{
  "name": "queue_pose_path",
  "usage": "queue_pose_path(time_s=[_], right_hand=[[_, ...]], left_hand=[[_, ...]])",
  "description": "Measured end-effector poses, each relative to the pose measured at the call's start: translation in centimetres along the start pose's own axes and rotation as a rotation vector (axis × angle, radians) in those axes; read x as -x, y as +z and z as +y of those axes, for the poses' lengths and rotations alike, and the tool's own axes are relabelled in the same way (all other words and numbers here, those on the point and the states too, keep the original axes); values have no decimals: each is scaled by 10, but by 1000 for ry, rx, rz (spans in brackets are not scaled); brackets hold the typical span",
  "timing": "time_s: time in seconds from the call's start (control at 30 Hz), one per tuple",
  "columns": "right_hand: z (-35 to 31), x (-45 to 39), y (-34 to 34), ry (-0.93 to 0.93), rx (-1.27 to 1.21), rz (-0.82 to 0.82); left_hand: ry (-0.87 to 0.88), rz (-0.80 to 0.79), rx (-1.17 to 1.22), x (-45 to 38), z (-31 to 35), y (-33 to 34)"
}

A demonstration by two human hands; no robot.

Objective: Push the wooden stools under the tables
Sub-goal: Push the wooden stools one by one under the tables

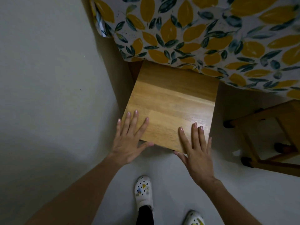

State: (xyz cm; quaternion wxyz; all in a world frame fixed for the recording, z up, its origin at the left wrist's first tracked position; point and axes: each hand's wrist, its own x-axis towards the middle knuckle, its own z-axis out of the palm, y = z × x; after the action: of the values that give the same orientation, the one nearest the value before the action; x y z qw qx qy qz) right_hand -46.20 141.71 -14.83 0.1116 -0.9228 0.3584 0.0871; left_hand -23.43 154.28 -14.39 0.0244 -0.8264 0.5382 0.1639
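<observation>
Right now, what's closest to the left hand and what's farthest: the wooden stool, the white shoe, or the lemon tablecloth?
1. Wooden stool: the left hand rests flat on its near left corner.
2. White shoe: on the floor, below and right of the hand.
3. Lemon tablecloth: beyond the stool's far edge.

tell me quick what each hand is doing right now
Left hand: open, fingers spread flat on the wooden stool, holding nothing.
Right hand: open, flat on the stool's near edge, holding nothing.

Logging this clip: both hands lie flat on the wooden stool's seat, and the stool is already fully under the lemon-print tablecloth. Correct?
Not quite. The head view shows the left hand and right hand flat on the wooden stool, but only its far edge is under the lemon-print tablecloth; most of the seat is still exposed.
</observation>
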Motion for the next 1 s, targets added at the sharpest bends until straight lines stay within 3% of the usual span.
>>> queue_pose_path(time_s=[0.6,1.0], right_hand=[[39,-81,-22,-10,3,-36],[40,-88,-36,-4,-51,-114]], left_hand=[[15,-48,35,-86,-1,-24],[33,-149,44,-95,1,-37]])
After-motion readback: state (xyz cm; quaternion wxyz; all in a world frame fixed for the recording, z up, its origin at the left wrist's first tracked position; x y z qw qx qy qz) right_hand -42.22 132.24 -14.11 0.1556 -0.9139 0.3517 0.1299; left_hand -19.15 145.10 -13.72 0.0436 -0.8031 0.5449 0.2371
